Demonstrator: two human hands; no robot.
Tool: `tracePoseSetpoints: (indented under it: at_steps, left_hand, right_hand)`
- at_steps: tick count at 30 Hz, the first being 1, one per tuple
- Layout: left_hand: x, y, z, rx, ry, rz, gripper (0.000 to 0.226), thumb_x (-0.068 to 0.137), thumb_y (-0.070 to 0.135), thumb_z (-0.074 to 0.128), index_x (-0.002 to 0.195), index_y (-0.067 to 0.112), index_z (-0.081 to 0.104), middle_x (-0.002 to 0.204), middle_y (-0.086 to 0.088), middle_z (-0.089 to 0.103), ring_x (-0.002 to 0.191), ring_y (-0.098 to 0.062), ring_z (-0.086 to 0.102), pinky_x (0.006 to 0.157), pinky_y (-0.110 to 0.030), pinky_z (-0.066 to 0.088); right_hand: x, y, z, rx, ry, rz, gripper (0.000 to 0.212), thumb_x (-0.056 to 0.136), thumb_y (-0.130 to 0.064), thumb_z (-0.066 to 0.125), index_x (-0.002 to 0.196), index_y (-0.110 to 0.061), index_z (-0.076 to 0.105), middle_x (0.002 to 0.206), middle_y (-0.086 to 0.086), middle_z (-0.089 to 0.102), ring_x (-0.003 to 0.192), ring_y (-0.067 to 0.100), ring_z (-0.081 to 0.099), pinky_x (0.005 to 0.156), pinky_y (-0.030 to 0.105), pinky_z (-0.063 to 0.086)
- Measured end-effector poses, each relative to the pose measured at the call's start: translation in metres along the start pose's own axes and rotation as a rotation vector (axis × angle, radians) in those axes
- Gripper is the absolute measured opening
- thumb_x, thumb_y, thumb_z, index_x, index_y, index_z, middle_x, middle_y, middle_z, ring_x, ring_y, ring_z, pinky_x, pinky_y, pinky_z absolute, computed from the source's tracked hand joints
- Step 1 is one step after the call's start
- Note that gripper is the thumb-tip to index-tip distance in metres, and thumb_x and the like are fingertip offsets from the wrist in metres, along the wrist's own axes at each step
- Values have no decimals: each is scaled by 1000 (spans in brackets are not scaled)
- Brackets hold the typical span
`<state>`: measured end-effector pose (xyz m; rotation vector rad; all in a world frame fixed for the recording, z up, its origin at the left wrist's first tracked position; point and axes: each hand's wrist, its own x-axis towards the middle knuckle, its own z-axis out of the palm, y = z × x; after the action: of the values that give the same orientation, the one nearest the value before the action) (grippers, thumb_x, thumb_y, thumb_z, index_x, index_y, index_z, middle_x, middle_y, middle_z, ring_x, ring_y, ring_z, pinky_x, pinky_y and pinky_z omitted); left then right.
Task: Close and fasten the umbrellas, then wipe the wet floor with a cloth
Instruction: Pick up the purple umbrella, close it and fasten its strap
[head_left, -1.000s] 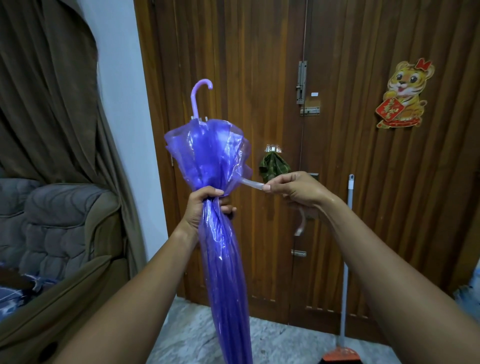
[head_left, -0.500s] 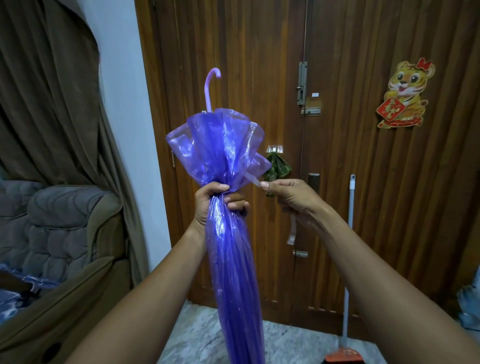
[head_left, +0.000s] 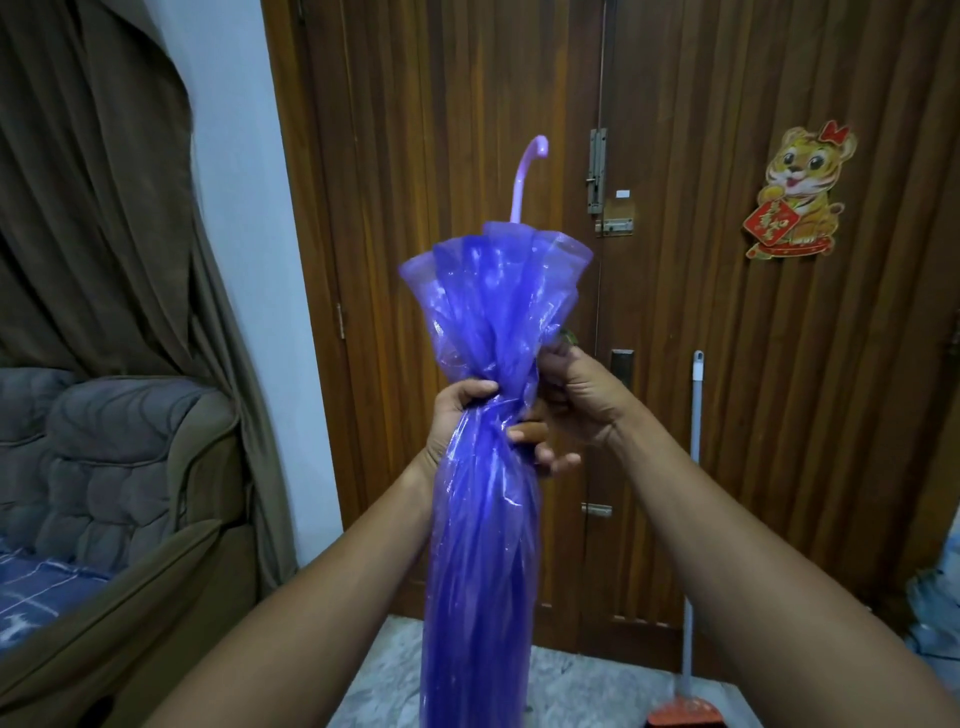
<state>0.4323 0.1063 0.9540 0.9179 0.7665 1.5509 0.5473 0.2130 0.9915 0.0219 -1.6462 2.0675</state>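
Marble floor (head_left: 571, 680); wooden door (head_left: 727, 364) behind.

Pale marbled floor (head_left: 571, 686) at the foot of the wooden door (head_left: 467, 156). Standing on it at the right, just beside the door: a broom (head_left: 687, 714) with an orange head and a thin grey handle rising upright. At far right, a pale blurred bundle (head_left: 935, 613), too unclear to name. At left, a brown sofa (head_left: 130, 597) resting on the same floor.
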Motion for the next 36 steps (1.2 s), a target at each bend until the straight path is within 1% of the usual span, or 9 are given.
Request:
tracePoseSetpoints:
  at_steps: [3, 8, 11, 14, 16, 18, 21, 28, 36]
  left_hand:
    - [-16, 2, 14, 29, -65, -125, 49, 78, 40, 57, 99, -4, 62, 88, -24, 69, 95, -44, 68, 98, -55, 45]
    - [-14, -7, -4, 484, 616, 217, 33, 91, 37, 68, 99, 6, 67, 83, -12, 70, 65, -19, 64, 50, -23, 49]
    - [-7, -21, 0, 596, 796, 361, 34, 98, 29, 59, 88, -2, 70, 80, -16, 68, 69, -20, 62, 60, -27, 46]
    - [-4, -34, 7, 542, 603, 372, 29, 85, 19, 59, 98, -6, 61, 90, -26, 65, 77, -24, 64, 71, -40, 54]
    - [2, -42, 9, 822, 593, 327, 49, 65, 26, 72, 107, 7, 55, 98, -19, 64, 87, -24, 65, 78, -52, 55]
    - [11, -47, 6, 1038, 799, 312, 70, 55, 32, 85, 114, 13, 52, 101, -5, 64, 86, -17, 65, 72, -32, 58]
    - [8, -37, 10, 1003, 1000, 358, 30, 71, 17, 79, 94, 12, 60, 72, 3, 61, 61, -13, 59, 44, -10, 37]
    - [-9, 1, 8, 445, 823, 351, 20, 46, -2, 55, 62, 10, 52, 54, -6, 47, 48, -22, 44, 48, -25, 37]
    - [-10, 0, 14, -36, 3, 78, 24, 41, 9, 50, 65, 10, 55, 53, 1, 44, 42, -12, 42, 50, -22, 35]
  right_hand:
    - [7, -5, -3, -28, 54, -66, 13, 91, 0, 61, 81, -9, 61, 63, 1, 69, 48, 8, 60, 48, 18, 45]
    - [21, -3, -16, -408, 389, -194, 38, 76, -4, 82, 59, -13, 49, 59, 6, 51, 50, 10, 45, 48, 23, 36]
    - [24, 9, -8, -628, 596, -239, 40, 75, -6, 81, 52, -19, 50, 56, -1, 55, 58, 11, 49, 60, 31, 45]
    - [28, 12, -2, -715, 735, -193, 30, 76, -18, 82, 56, -16, 60, 58, -4, 63, 59, 12, 58, 65, 33, 53]
    - [30, 11, 3, -707, 695, -155, 29, 74, -20, 84, 56, -15, 62, 58, -4, 64, 60, 13, 59, 66, 34, 54]
    - [27, 11, 14, -684, 580, -151, 30, 73, -18, 86, 57, -12, 62, 58, -1, 64, 58, 11, 57, 62, 31, 49]
    - [15, 4, 21, -619, 278, -167, 28, 76, -13, 86, 73, 8, 67, 72, 11, 68, 67, 12, 61, 67, 27, 50]
    - [9, -6, -14, -656, 301, -208, 25, 75, -14, 86, 69, 2, 68, 94, 18, 76, 89, 7, 72, 81, 24, 55]
    - [4, 6, -8, -269, 96, 82, 33, 77, -43, 77, 73, -17, 58, 49, -4, 47, 41, 5, 37, 43, 18, 29]
